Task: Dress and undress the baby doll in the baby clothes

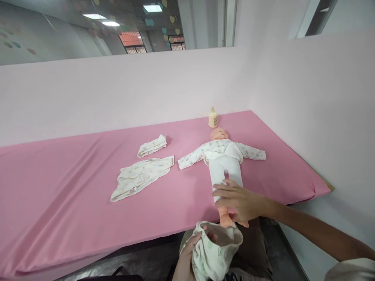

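A baby doll [219, 134] lies on its back in a printed white top [217, 147] and plain white leggings [225, 166], bare feet at the table's front edge. Over its lower legs is my right hand [238, 200], fingers spread and reaching across one shin. Whether it presses on the leg is unclear. My left hand [189, 255] grips a white baby garment [215, 253] with green print below the table edge. The garment's opening is held wide and faces up toward the doll's feet; some of my fingers are inside it.
The table has a pink sheet [73, 187] over it. Left of the doll lie a spread printed baby garment [142, 175] and a folded one [152, 146]. A pale yellow pump bottle [213, 118] stands behind the doll's head. White walls [123, 93] border the back and right.
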Motion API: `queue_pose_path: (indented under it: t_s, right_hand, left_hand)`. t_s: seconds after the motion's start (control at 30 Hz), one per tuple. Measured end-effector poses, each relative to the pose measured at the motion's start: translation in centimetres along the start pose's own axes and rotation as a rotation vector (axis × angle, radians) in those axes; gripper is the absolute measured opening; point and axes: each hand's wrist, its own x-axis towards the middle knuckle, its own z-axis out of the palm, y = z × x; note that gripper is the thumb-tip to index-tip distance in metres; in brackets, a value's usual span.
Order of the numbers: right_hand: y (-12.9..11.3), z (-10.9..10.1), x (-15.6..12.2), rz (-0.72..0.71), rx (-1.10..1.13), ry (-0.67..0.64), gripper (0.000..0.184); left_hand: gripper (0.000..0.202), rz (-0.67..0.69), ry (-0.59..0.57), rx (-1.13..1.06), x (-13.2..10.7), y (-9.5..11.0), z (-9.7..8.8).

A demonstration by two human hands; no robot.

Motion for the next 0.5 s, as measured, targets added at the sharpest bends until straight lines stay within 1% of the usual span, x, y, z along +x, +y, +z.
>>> queue_pose_path:
  t_s: [0.07, 0.1, 0.2, 0.27, 0.37, 0.43, 0.5]
  right_hand:
    - [-0.1, -0.7, -0.1, 0.053, 0.073, 0.028, 0.033]
    - [-0.2, -0.9, -0.2, 0.074, 0.095, 0.036, 0.033]
    - [-0.3, -0.7, -0.3, 0.109, 0.101, 0.030, 0.033]
    - [-0.4, -0.3, -0.4, 0.114, 0.081, 0.024, 0.037]
    - [-0.8, 0.1, -0.7, 0.120, 0.030, 0.016, 0.051]
    - [-1.2, -0.1, -0.8, 0.117, 0.002, -0.003, 0.059]
    - [-1.5, -0.3, -1.0, 0.122, -0.014, -0.017, 0.061]
  left_hand:
    - [0.012, 0.027, 0.090, -0.082, 0.1, -0.5, 1.8]
    - [0.013, 0.037, 0.096, -0.111, 0.2, -0.8, 2.8]
    - [0.019, 0.038, -0.008, -0.145, 0.3, -1.2, 5.5]
    - [0.027, 0.029, -0.101, -0.152, 0.3, -1.1, 6.8]
    - [0.036, 0.043, -0.204, -0.158, 0.4, -0.8, 7.8]
    - [0.037, 0.062, -0.228, -0.170, 0.4, -0.7, 8.0]
    - [0.037, 0.080, -0.231, -0.176, 0.4, -0.7, 8.1]
